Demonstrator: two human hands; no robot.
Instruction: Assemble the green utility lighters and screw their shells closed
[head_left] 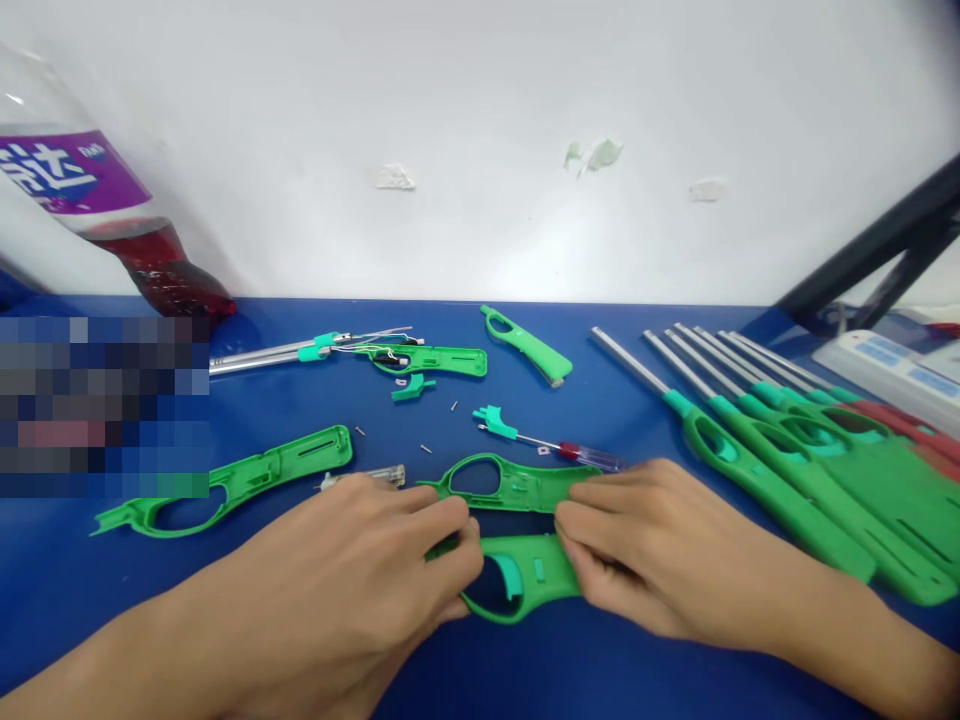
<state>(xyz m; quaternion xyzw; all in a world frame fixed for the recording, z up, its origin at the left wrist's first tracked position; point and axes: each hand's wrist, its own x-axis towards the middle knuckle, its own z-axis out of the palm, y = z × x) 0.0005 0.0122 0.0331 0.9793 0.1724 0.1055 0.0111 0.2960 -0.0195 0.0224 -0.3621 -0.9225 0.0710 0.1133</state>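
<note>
Both my hands grip a green lighter handle (536, 580) with a finger loop and a teal trigger (512, 577) inside it. My left hand (375, 560) has its fingers closed on the loop end. At the other end, the fingers of my right hand (645, 545) are pinched round the body. Just beyond lies an open green handle half (525, 485), partly covered by my right fingers. A screwdriver (577, 455) with a red and clear handle lies behind it, beside a loose teal trigger (496, 422). Near my left knuckles is a small clear lighter tank (386, 475), partly hidden.
Assembled long lighters (780, 480) lie in a row at right, near a white power strip (892, 370). Another handle half (262, 475) is at left. Metal tubes with wires (300, 352), tiny screws (425, 448) and a green handle (529, 345) lie farther back. A soda bottle (112, 180) stands left.
</note>
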